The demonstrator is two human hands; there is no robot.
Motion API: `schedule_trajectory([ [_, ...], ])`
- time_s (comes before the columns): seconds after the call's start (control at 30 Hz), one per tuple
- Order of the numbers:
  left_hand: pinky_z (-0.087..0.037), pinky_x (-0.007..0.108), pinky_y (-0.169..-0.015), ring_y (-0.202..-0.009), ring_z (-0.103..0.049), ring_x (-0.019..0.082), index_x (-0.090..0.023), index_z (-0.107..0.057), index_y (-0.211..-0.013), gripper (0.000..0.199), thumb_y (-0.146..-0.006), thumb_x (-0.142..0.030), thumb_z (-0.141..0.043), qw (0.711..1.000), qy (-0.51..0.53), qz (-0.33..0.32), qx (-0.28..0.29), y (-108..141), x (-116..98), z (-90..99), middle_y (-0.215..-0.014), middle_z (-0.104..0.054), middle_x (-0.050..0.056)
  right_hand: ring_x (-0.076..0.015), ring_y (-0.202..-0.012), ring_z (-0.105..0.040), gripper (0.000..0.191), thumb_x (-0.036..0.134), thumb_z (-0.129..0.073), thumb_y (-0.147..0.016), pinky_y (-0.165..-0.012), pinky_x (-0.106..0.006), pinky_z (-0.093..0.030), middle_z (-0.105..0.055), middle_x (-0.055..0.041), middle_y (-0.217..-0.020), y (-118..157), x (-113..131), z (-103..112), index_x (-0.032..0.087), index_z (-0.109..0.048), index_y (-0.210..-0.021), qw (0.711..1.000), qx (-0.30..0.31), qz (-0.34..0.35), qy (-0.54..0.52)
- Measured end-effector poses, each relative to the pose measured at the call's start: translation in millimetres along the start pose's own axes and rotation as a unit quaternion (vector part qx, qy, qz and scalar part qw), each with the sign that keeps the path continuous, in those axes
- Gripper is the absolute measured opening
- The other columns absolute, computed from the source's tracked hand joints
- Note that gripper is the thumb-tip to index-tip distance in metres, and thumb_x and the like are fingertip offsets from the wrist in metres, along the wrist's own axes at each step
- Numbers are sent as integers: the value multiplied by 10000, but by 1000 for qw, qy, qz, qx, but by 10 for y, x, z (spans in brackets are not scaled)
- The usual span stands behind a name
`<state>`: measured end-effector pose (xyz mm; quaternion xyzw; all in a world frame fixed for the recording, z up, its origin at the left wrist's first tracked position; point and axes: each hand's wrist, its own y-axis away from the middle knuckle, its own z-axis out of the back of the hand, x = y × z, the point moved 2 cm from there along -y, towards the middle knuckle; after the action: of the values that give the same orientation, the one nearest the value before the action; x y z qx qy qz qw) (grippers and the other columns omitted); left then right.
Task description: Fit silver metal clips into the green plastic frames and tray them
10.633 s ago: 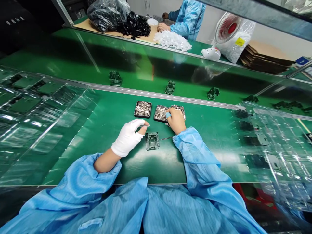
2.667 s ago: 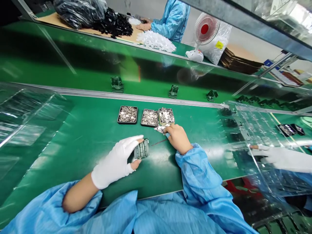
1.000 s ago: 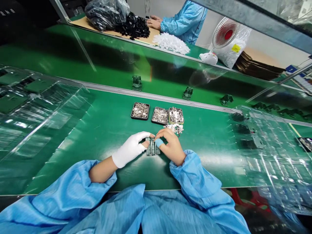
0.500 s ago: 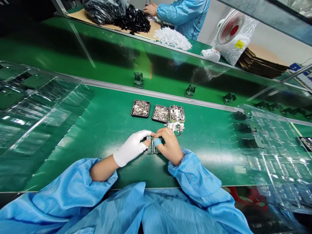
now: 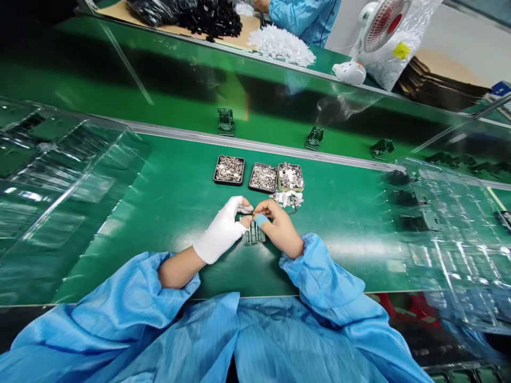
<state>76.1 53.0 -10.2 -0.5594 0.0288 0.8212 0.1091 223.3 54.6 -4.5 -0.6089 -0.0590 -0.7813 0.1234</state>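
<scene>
Together, left fingers [image 5: 236,205], right fingers [image 5: 265,205] (curled, grips unclear) at a ridged green board [image 5: 254,235].

Pretty bright overall, but there's glare on the green table [image 5: 335,266], white streaks across the clear trays [image 5: 459,271], and the wide-angle edges look stretched.

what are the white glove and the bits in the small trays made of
White glove: probably thin knit fabric, matte, as it fits snugly without shine. Bits: likely metal, shiny silver, judging by their bright glints; which metal can't be told.
</scene>
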Motion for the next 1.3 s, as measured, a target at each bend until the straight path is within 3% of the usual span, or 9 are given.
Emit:
schedule_trajectory([
  [0.17, -458, 429, -924, -981, -589, 223, -181, -486, -1040, 279, -783, -285, -520, 990, -112, -68, -43, 3, -88, 112, -1015, -611, 76, -158, -841, -578, 138, 232, -513, -778, -817, -316, -482, -605, -19, -897, -37, -23, 62, 204, -539, -910, 1000, 13, 3, -5],
  [0.33, -471, 409, -938, -950, -624, 199, -178, -492, -1029, 303, -798, -371, -526, 984, 64, -23, -162, -56, 28, 429, -985, -640, 72, -201, -1062, -579, 277, 391, -424, -898, -936, -387, -455, -607, -95, -1124, -44, -54, 359, 200, -525, -1072, 998, -27, 38, -39],
  [0.47, -487, 405, -901, -869, -640, 201, -169, -527, -966, 330, -767, -429, -568, 985, 106, 34, -133, -95, 75, 455, -907, -660, 64, -271, -1254, -448, 674, 469, -680, -741, -1068, -458, -339, -486, -145, -1336, 64, 43, 380, 183, -434, -1300, 969, 160, 133, 131],
  [0.57, -480, 403, -906, -912, -636, 211, -166, -535, -1001, 366, -783, -460, -551, 991, 69, 31, -108, -86, 75, 412, -939, -662, 71, -284, -1286, -410, 837, 414, -740, -691, -1086, -471, -315, -430, -158, -1395, 121, 84, 323, 177, -346, -1391, 944, 213, 139, 211],
  [0.73, -500, 407, -878, -933, -641, 220, -144, -501, -1116, 389, -838, -416, -489, 994, -75, -45, -68, 67, -6, 339, -1014, -655, 108, -258, -1194, -500, 646, 314, -674, -739, -1034, -446, -384, -521, -135, -1287, 80, 49, 229, 178, -423, -1318, 974, 87, 84, 193],
  [0.83, -505, 452, -862, -987, -624, 285, -131, -463, -1219, 550, -798, -472, -557, 952, -252, -167, -35, 205, -105, 218, -1093, -638, 148, -226, -1028, -597, 507, 362, -609, -795, -933, -417, -465, -598, -98, -1155, 30, -14, 111, 189, -454, -1246, 997, -15, -3, 74],
  [1.0, -534, 426, -774, -938, -636, 293, -129, -408, -1276, 517, -847, -401, -505, 887, -379, -236, -119, 278, -152, 230, -1086, -630, 160, -203, -1063, -591, 483, 360, -529, -863, -948, -388, -467, -575, -97, -1216, 91, 15, -55, 205, -395, -1301, 998, 24, 33, -42],
  [1.17, -531, 389, -802, -964, -628, 265, -164, -378, -1299, 513, -862, -400, -503, 866, -350, -305, -184, 288, -141, 442, -1079, -610, 133, -232, -1237, -481, 610, 337, -543, -872, -1039, -419, -400, -434, -126, -1395, 239, 153, 74, 220, -280, -1409, 987, 27, 141, 71],
  [1.3, -528, 378, -815, -959, -623, 255, -167, -401, -1276, 498, -853, -400, -525, 870, -334, -303, -200, 297, -139, 513, -1061, -599, 124, -258, -1203, -470, 432, 252, -530, -882, -1018, -430, -387, -524, -133, -1296, 235, 162, 178, 165, -453, -1297, 948, 30, 148, 280],
])
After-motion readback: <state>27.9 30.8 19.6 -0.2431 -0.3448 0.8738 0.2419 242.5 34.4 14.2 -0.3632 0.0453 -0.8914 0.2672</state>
